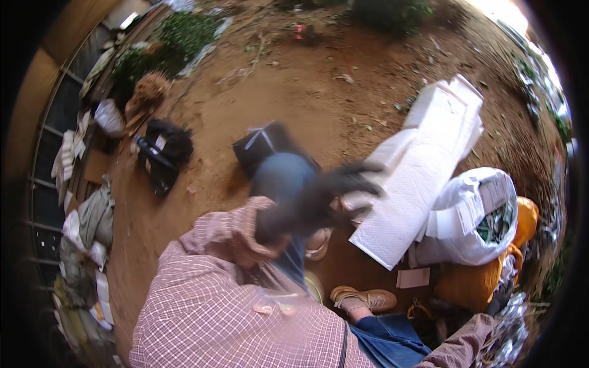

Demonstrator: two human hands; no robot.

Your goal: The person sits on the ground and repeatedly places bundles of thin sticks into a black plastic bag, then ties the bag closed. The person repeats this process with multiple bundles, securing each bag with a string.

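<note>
My left hand (334,196), in a dark glove, is raised in front of my bent knee and blurred by motion. Its fingers are spread, and I see nothing held in them. Just past the fingertips lie long white quilted sheets (423,165), stacked on the ground. Over at the lower right, my right hand (500,302), also dark-gloved, is beside an orange bag (469,285) and crumpled silvery wrapping (509,331); its fingers do not show clearly. A white sack (454,236) holding papers and green pieces stands above that orange bag.
A black box-like thing (264,147) sits beyond my knee on the brown dirt ground. Further left is a black bag (165,147). Crumpled cloth and bags (95,221) line the left edge. A pale card (413,278) lies near my shoe (365,299).
</note>
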